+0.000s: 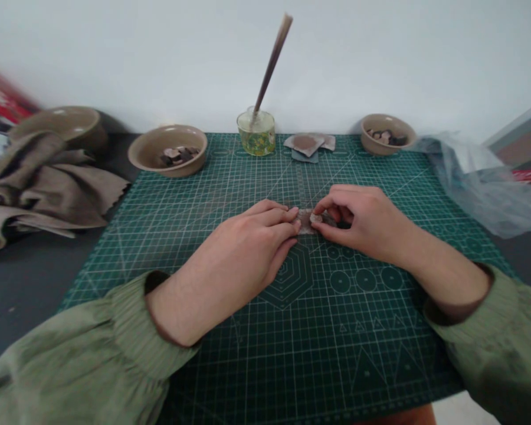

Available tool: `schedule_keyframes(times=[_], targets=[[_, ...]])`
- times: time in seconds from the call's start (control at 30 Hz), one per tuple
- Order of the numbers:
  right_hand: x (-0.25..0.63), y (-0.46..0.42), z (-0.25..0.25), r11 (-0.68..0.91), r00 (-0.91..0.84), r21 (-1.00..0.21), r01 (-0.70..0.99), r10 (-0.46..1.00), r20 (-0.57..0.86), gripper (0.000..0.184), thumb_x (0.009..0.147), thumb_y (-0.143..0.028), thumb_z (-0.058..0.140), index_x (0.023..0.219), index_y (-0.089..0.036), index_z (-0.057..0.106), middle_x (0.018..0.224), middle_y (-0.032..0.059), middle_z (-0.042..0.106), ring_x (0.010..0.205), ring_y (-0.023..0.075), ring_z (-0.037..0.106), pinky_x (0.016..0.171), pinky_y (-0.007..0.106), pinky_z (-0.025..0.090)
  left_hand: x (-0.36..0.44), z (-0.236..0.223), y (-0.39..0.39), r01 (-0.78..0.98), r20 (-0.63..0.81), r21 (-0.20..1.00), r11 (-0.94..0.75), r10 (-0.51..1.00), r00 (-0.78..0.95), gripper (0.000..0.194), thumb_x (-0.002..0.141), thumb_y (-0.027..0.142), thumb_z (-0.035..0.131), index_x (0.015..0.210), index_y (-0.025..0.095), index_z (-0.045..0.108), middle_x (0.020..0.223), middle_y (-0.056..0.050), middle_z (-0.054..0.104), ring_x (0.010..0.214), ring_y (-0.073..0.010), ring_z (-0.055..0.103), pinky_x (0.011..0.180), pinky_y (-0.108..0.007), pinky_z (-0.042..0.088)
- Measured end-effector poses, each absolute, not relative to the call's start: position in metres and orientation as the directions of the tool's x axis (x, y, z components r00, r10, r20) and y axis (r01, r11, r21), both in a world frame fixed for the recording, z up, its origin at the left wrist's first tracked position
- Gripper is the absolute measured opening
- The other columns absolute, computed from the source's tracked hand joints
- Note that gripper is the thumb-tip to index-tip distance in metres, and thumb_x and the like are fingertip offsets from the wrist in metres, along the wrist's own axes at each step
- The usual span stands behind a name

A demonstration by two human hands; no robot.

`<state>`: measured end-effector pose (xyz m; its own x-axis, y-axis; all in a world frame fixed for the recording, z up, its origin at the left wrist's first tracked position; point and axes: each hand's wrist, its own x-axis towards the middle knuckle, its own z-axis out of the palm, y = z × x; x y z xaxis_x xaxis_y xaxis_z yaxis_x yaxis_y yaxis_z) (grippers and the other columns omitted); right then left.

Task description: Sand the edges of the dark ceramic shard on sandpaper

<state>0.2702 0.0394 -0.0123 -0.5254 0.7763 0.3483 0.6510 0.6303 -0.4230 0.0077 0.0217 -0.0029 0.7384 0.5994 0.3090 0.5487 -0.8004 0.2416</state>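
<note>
Near the middle of the green cutting mat (pixel 194 200), a small worn piece of sandpaper (pixel 305 221) lies under my fingers. My left hand (pixel 259 239) holds down its left edge, fingers stretched together and fingertips touching it. From the right, my right hand (pixel 363 218) pinches a small pale stone-like piece (pixel 315 218) between thumb and fingertips. That piece is right over the sandpaper, apparently against it. The curled fingers of my right hand hide part of what lies beneath them.
Behind stand a brown bowl of small chunks (pixel 168 141), a glass jar (pixel 256 139) with a brush-like stick (pixel 272 65), more sandpaper pieces (pixel 307 143) and a smaller bowl of chunks (pixel 387 127). A brown cloth (pixel 48 183) lies left, a clear plastic bag (pixel 482 177) right.
</note>
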Motion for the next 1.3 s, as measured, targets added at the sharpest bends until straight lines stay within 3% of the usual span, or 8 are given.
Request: schedule_keyframes(times=[0.43, 1.17, 1.3], targets=[[0.2684, 0.0404, -0.0118, 0.641, -0.543, -0.432, 0.635, 0.768, 0.341, 0.008, 0.098, -0.026, 0.079, 0.099, -0.018, 0.077, 0.080, 0.0009, 0.067, 0.072, 0.0172, 0.060, 0.068, 0.032, 0.045, 0.0100, -0.0007, 0.0207, 0.586, 0.273, 0.200, -0.785, 0.619, 0.736, 0.027, 0.110, 0.019, 0.061, 0.134, 0.016, 0.074, 0.137, -0.013, 0.080, 0.130, -0.0315, 0.072, 0.114, -0.053, 0.064], [0.2673, 0.0375, -0.0131, 0.651, -0.556, -0.458, 0.606, 0.758, 0.343, 0.005, 0.097, -0.021, 0.078, 0.099, -0.018, 0.076, 0.081, 0.0003, 0.066, 0.071, 0.0166, 0.059, 0.067, 0.031, 0.044, 0.0077, -0.0009, 0.0196, 0.576, 0.261, 0.219, -0.788, 0.616, 0.743, 0.025, 0.111, 0.021, 0.062, 0.131, 0.015, 0.075, 0.137, -0.012, 0.080, 0.132, -0.0317, 0.071, 0.118, -0.054, 0.061], [0.2687, 0.0388, -0.0127, 0.629, -0.513, -0.416, 0.656, 0.777, 0.365, 0.007, 0.094, -0.022, 0.081, 0.098, -0.018, 0.076, 0.079, 0.0000, 0.065, 0.070, 0.0170, 0.058, 0.067, 0.032, 0.043, 0.0077, -0.0008, 0.0196, 0.584, 0.243, 0.221, -0.781, 0.624, 0.743, 0.027, 0.110, 0.025, 0.065, 0.133, 0.014, 0.074, 0.138, -0.013, 0.079, 0.134, -0.0327, 0.070, 0.118, -0.055, 0.061]])
